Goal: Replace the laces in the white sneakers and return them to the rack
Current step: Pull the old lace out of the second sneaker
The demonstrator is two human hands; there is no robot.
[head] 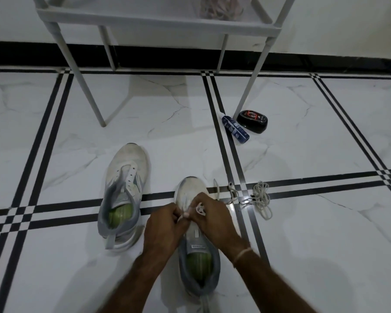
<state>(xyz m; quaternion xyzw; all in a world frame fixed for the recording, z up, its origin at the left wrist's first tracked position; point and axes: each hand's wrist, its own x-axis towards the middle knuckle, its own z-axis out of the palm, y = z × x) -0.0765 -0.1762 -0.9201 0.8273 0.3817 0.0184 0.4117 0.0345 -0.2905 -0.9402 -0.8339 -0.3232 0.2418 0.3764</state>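
Observation:
Two white sneakers with grey collars and green insoles stand on the tiled floor. The left sneaker (123, 195) has bare eyelets and no lace. Both my hands work over the tongue of the right sneaker (196, 256). My left hand (167, 224) pinches a white lace (200, 210) at the eyelets. My right hand (215, 218) grips the same lace, which loops up between its fingers. A loose pile of white laces (261, 199) lies on the floor just right of this shoe. The white rack (158, 19) stands ahead against the wall.
A dark blue tube (235, 127) and a black oval polish sponge case (253, 121) lie by the rack's right front leg (246, 96). Some tangled material sits on the rack's shelf (219, 7). The rack's left front leg (84, 82) slants down ahead of the left sneaker.

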